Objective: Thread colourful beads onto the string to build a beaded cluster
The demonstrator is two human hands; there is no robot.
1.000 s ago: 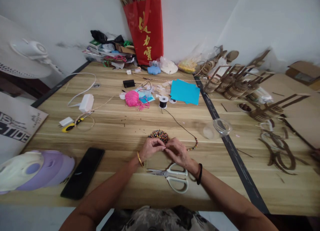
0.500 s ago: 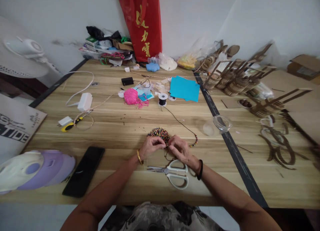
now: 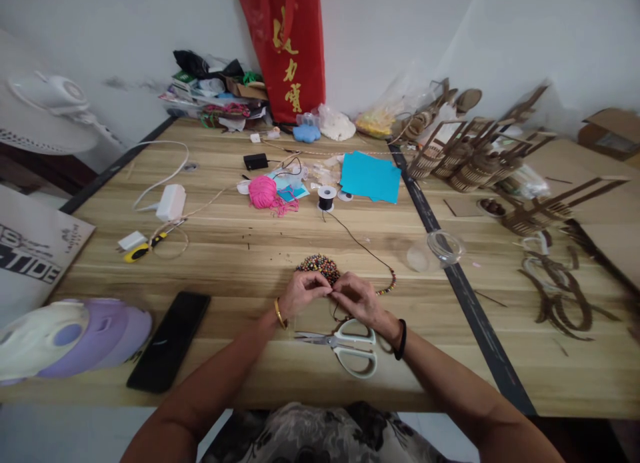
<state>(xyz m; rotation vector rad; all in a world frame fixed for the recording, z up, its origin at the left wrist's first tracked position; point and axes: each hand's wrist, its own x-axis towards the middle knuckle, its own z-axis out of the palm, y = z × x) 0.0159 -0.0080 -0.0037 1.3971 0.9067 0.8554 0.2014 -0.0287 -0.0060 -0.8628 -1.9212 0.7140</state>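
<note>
White-handled scissors (image 3: 345, 346) lie on the worktop (image 3: 240, 263) just before the wrists. Above them the left hand (image 3: 301, 293) and right hand (image 3: 357, 299) meet, fingers pinched shut on the dark cord (image 3: 360, 245) at the near edge of the bead pile (image 3: 319, 267). Compared with a second ago the hands have barely shifted, so the threading looks mid-bead. Strung beads (image 3: 387, 286) trail right; the cord runs back to its spool (image 3: 327, 197).
</note>
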